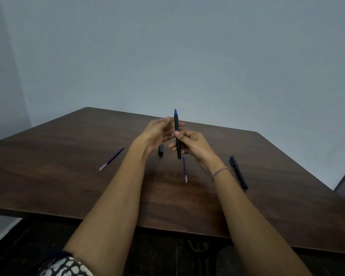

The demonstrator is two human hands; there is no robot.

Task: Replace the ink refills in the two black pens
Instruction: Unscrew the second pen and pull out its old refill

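The black pen point(177, 140) is standing upright just above the middle of the frame, blue point uppermost. The right hand point(191, 144) is gripping its lower barrel, with the thumb pressing on the front and the fingers curling round behind. The left hand point(157, 134) is hovering at the upper barrel with loosely bent fingers. One fingertip is showing past the pen's far side, but I cannot tell whether that hand is pinching the pen or only lying beside it.

The grip is sitting low on a slim, smooth-looking barrel, so a twist at the blue end risks turning the whole pen in the fingers. A loosened tip piece could also drop and roll across the table point(68, 186).

The pen is looking matte black, thin and straight, uncapped, with a translucent blue tip.

A short black cap point(161, 150) is lying just left of its lower end. A blue refill point(185, 169) is lying directly below it, and a second refill point(112, 158) is lying at centre left. I cannot tell which of the two is fresh, so they could get mixed up. The second black pen point(239, 172) is lying to the right of the wrist.
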